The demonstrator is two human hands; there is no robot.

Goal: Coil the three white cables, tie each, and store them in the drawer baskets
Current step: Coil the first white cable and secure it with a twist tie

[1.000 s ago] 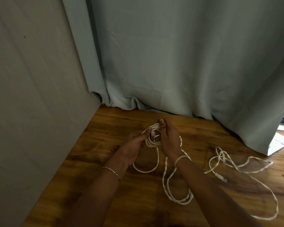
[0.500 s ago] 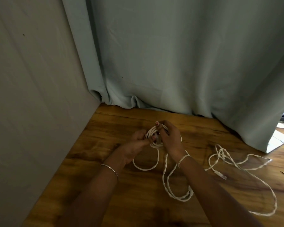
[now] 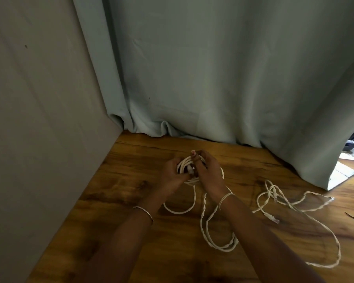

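Nearest: twisted slack (image 3: 202, 217) lies on the wood surface (image 3: 131, 190) & feeds up to the coil (image 3: 185, 163). Left hand (image 3: 172, 174): fingers curled round the coil, prob. to keep loops bunched. Right hand (image 3: 209, 174) pinches its top & far side, steadying for the next wrap. Second white cable (image 3: 273, 192) sprawls uncoiled at right. Baskets not in view. Curtain (image 3: 213, 88) behind.

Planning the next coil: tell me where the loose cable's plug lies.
In the head view, the plug lies on the wooden table, just right of the right forearm.
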